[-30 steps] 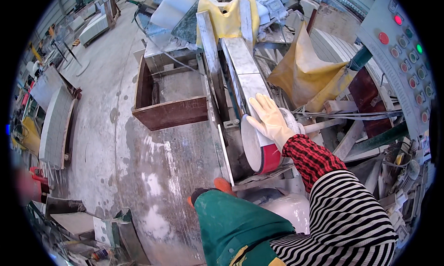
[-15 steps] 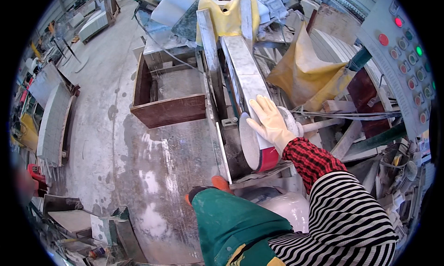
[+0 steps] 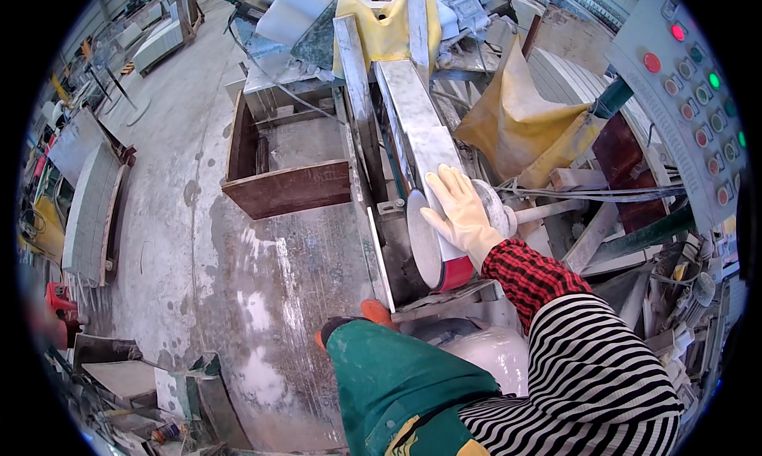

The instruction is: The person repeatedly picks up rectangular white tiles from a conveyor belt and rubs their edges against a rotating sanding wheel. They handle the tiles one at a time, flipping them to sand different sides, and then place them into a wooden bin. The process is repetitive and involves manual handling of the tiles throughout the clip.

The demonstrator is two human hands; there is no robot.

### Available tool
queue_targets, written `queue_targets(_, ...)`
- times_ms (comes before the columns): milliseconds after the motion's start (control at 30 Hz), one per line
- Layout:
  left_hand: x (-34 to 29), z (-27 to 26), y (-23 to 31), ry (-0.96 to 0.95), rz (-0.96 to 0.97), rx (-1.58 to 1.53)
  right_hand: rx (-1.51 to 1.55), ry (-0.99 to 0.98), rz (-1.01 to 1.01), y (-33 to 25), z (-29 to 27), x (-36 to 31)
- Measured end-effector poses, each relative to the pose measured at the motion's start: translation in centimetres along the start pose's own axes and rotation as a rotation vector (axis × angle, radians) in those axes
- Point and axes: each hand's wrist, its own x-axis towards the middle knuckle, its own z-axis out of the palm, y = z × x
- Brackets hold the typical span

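Observation:
My right hand, in a cream rubber glove, lies flat with its fingers spread on the near end of a long grey stone strip. The strip rests lengthwise on a narrow machine bed. Just under the hand is a round wheel with a red rim. My left hand wears an orange glove and sits low by the metal frame edge. A green sleeve hides most of it, so its grip does not show.
A control panel with red and green buttons stands at the right. Yellow cloth hangs over machine parts. A brown open-topped box sits left of the bed. The wet concrete floor carries stacked stone slabs at the left.
My right hand has stayed on the stone strip, sliding only slightly toward me. The view has shifted a little.

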Motion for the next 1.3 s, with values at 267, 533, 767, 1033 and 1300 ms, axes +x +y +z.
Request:
queue_targets(267, -0.1, -0.6, -0.9, 0.017, 0.161, 0.155, -0.007, 0.029, 0.005, -0.6, -0.5, -1.1)
queue_targets(533, -0.7, 0.2, -1.8, 0.041, 0.108, 0.076, 0.092, -0.021, 0.143, -1.7, -1.0, -2.0)
queue_targets(767, -0.5, -1.6, 0.2, 0.017, 0.061, 0.038, 0.194, -0.111, 0.424, -2.6, -1.4, -2.6)
queue_targets(1033, -0.6, 2.3, -2.9, 0.218, -0.227, -0.498, 0.294, -0.134, 0.486, -3.9, -3.9, -2.5)
queue_targets(1300, 3.4, -6.3, 16.3, -0.28, -0.23, -1.715, 0.516, -0.151, -0.389, -15.2, -9.1, 2.7)
